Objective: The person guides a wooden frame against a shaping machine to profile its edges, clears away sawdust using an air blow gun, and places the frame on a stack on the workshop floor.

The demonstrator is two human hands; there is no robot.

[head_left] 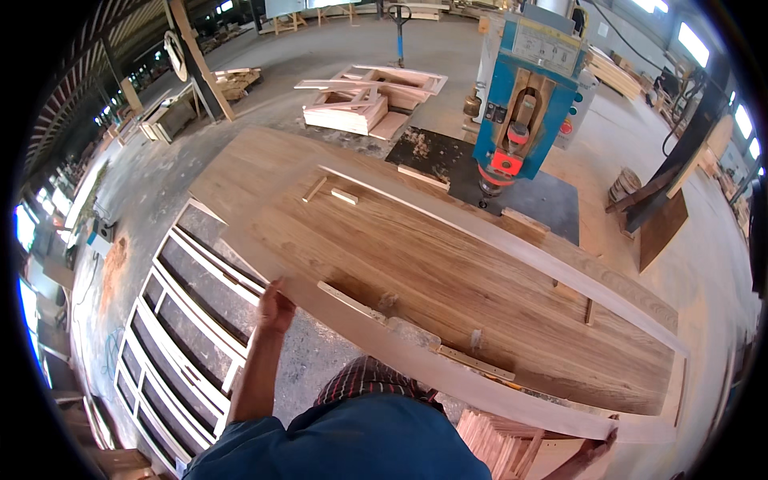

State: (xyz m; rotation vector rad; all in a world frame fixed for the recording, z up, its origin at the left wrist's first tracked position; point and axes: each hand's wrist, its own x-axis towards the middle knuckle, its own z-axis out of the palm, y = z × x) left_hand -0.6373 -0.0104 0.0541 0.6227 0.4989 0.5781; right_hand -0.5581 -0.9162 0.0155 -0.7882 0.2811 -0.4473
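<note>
A long pale wooden slat [480, 382] lies along the near edge of the broad wooden table [448, 280]. The left hand [274, 308] grips its left end, fingers wrapped over the edge. The right hand [596, 448] holds the right end at the lower rim, though how far its fingers close cannot be told. A second curved slat [512, 240] lies across the table, running under the blue drilling machine [524, 88]. A white window frame [188, 320] lies on the floor to the left. Handling such a long, flexible slat well likely calls for both ends kept level and moved together.
</note>
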